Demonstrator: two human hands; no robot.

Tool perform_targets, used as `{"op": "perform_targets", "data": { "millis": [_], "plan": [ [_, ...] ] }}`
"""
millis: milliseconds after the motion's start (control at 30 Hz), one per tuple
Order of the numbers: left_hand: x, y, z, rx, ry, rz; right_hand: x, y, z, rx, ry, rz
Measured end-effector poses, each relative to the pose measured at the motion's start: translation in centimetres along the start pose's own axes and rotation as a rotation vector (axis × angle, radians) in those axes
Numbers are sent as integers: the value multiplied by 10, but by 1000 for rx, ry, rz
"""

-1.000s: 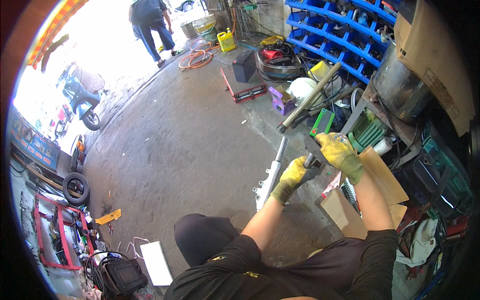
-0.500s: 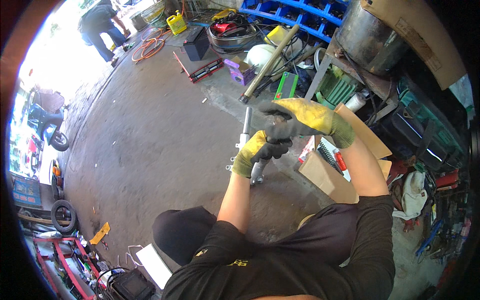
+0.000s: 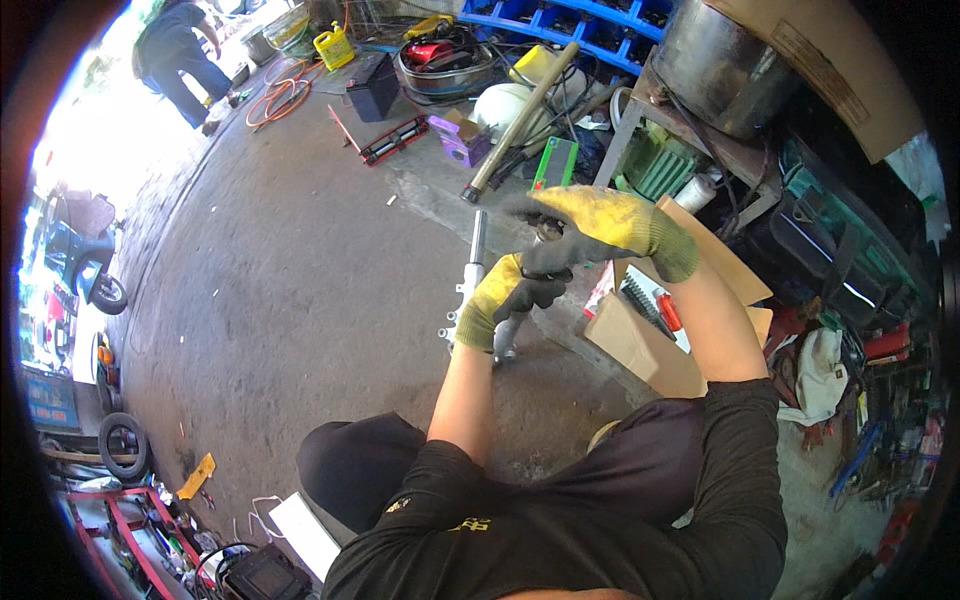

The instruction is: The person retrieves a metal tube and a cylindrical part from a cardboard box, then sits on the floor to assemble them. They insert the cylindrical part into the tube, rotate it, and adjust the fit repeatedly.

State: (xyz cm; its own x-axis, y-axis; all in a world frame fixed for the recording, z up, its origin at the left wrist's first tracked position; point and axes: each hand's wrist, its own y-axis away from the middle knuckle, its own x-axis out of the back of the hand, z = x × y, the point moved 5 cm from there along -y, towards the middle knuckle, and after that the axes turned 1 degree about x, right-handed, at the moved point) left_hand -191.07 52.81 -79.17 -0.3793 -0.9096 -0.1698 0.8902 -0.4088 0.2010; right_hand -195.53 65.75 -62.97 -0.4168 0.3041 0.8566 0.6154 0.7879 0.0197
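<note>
My left hand [image 3: 505, 293], in a yellow glove with dark grey palm and fingers, is wrapped round a silver motorcycle fork leg [image 3: 508, 338]. The leg's lower end shows below the glove. Over its upper end curls my right hand [image 3: 612, 225], gloved alike, its fingers bent about the round top and slightly blurred; the palm side hides most of that contact. Just left of my left hand is a second fork leg [image 3: 478, 238], with a bright tube and silver lower part; the glove covers some of it.
An open cardboard box [image 3: 640, 340] sits by my right forearm, with a red-handled item inside. Beyond my hands lie a long pole [image 3: 520, 120], a green box [image 3: 556, 163] and a purple box [image 3: 460, 138]. Blue bins [image 3: 560, 25] stand behind. Another person [image 3: 178, 60] bends down at far left.
My right hand's fingers have shifted at the top of the fork leg, baring its round end more. The whole view has moved slightly; my left hand keeps its hold.
</note>
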Motion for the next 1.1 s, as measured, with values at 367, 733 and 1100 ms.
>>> {"op": "perform_targets", "data": {
  "millis": [367, 733, 1100],
  "plan": [
    [-4, 3, 5, 8, 25, -34, 6, 1, 6, 153, -170, -146],
    [-10, 1, -1, 1, 80, -71, 3, 2, 6, 97, 122, -165],
    [-9, 0, -2, 0, 27, -7, -9, -7, 4, -209, 299, -197]
  ]
}}
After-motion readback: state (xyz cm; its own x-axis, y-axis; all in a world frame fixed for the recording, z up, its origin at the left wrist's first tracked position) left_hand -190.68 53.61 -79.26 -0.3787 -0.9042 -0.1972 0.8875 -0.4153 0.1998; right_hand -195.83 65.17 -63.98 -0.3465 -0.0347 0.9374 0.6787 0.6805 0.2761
